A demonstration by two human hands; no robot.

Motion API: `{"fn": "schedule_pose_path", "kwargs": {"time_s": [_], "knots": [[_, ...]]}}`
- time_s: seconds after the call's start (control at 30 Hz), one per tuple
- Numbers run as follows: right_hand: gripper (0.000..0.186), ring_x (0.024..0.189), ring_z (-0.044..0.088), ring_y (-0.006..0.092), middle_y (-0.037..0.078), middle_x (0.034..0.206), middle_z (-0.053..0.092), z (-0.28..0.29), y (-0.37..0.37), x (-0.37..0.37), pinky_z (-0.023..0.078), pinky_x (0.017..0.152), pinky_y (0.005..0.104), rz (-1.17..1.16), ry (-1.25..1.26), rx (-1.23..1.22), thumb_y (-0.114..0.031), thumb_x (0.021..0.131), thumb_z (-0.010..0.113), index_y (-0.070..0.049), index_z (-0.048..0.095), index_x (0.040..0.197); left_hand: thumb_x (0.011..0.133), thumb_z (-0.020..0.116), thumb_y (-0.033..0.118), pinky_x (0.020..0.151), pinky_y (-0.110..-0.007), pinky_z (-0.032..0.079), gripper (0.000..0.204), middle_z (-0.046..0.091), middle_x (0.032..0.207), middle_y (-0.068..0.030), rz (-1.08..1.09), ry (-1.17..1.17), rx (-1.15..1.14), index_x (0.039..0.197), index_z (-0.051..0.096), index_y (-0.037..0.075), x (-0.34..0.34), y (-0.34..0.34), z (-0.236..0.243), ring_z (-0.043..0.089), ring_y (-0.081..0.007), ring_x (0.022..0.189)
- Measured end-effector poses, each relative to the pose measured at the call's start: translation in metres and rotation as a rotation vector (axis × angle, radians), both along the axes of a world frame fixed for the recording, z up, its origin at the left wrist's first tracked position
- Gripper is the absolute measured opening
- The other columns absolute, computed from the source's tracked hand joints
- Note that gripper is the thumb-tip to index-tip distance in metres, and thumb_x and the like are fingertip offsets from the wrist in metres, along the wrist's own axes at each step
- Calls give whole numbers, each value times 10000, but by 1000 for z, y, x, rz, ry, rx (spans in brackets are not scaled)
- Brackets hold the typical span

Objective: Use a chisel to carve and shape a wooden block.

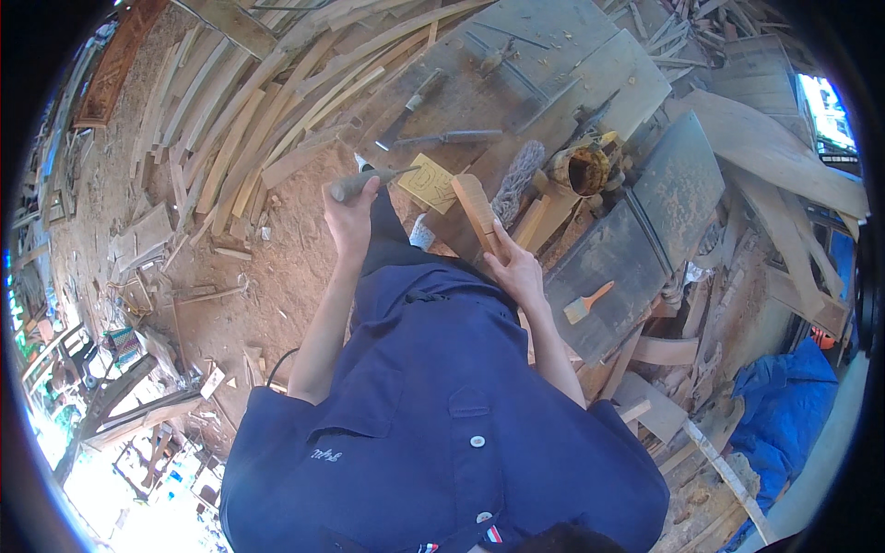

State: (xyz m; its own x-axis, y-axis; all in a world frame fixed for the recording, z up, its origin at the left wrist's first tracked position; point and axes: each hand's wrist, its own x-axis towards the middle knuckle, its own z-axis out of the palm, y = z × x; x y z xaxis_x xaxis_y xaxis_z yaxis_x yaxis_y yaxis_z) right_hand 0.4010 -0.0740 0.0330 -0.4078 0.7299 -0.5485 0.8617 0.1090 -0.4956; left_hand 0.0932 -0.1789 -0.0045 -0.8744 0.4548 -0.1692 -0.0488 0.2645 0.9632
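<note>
1. Head view: your right hand (513, 269) grips one wooden mallet (474, 205); your left hand (351, 210) is wrapped around one gray-handled carving tool (353, 185). The hands stand apart.
2. To your right lies one paintbrush (588, 302).
3. Ahead, one yellow block (428, 184) lies at the edge of the counter (467, 103), dark lines across it, the tool's tip over it; whether they touch, you cannot tell. Carving seems in hand; the next stroke likely calls for seating the tip on a line.
4. Beyond, count one rope bundle (520, 175) and one open can (562, 168).
5. Farther, one broad-bladed tool (412, 109) lies near one slim tool (463, 136).
</note>
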Motion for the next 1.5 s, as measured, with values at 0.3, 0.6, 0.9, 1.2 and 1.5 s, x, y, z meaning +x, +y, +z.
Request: {"fn": "schedule_pose_path", "kwargs": {"time_s": [0.3,0.6,0.9,1.2,1.5], "knots": [[767,1188,741,449,247,1272,775,6,2,14,581,1061,531,30,-36,-37,-408,971,762,-410,465,1679,967,895,129,839,-358,680,463,753,1096,-160,-14,-134,88,1226,548,-36,22,-4,-1,788,-227,935],[766,1181,739,449,263,1236,777,8,3,14,575,1065,506,-7,-23,-71,-389,966,780,-431,473,1667,975,875,87,889,-402,699,470,732,1153,-183,-15,-226,190,1259,522,-39,27,0,-16,782,-264,1004],[778,1212,733,441,263,1274,768,12,7,14,563,1092,499,-30,-35,-124,-392,961,779,-439,464,1671,1022,793,24,938,-431,694,455,717,1255,-190,20,-452,283,1319,450,47,27,-16,-25,772,-339,1170],[758,1237,726,436,266,1296,763,14,7,13,560,1101,497,-44,-23,-133,-404,959,782,-446,487,1656,1095,688,42,1015,-407,664,250,749,1333,-197,37,-659,410,1335,617,28,26,-31,-42,753,-356,1252],[757,1240,727,428,247,1308,765,11,5,13,560,1103,493,-42,-53,-137,-405,959,780,-445,488,1657,1072,704,4,1086,-464,661,399,647,1421,-218,22,-723,449,1367,439,52,18,-42,-62,704,-375,1318]]}}
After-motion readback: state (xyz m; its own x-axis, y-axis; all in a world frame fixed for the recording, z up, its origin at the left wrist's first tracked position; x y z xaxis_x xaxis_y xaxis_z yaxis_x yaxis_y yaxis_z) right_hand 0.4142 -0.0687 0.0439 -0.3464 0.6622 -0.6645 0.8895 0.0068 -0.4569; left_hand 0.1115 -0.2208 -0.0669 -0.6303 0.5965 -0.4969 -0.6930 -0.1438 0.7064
